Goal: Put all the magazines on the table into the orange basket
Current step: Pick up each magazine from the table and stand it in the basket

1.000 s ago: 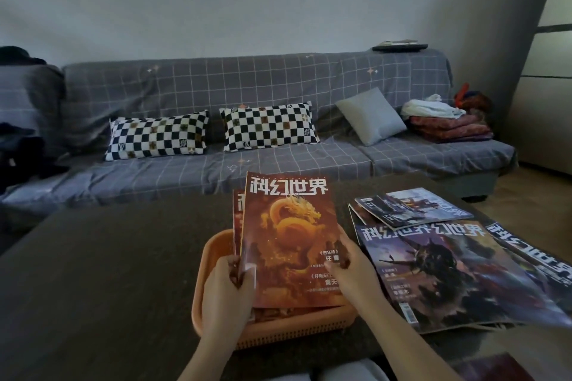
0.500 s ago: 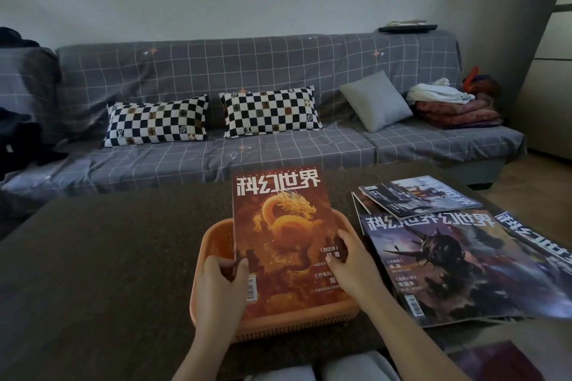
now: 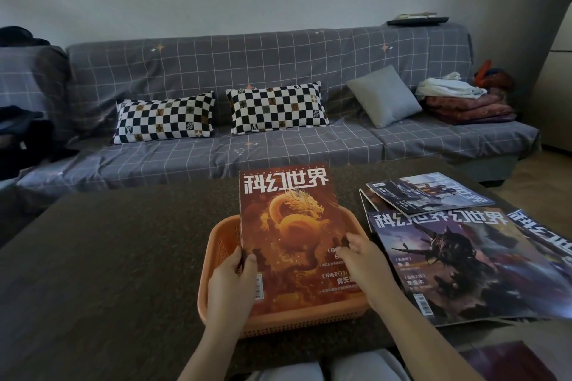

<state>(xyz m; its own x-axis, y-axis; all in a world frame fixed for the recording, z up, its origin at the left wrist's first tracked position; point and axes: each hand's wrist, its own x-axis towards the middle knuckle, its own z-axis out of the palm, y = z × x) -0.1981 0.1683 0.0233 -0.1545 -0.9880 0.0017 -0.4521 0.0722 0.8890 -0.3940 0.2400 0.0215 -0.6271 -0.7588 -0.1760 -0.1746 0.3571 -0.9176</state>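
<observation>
An orange-red magazine with a gold dragon [image 3: 291,219] lies tilted in the orange basket [image 3: 216,257], its top sticking out over the far rim. My left hand [image 3: 230,284] grips its lower left edge, thumb on the cover. Fingers of my right hand [image 3: 365,269] are spread on its lower right part. To the right of the basket, several more magazines lie on the dark table [image 3: 108,257]: a large purple one with a spaceship [image 3: 464,260], a smaller pale one [image 3: 430,192] behind it, and another at the right edge [image 3: 544,235].
A grey checked sofa [image 3: 278,151] stands behind the table with two chequered cushions [image 3: 164,117], a grey cushion [image 3: 383,96] and folded cloths [image 3: 464,102]. A dark red book [image 3: 510,362] lies at the lower right. My knees [image 3: 340,368] are at the table's near edge.
The dragon magazine has come down from a raised position into the basket, and both hands have slid lower with it.
</observation>
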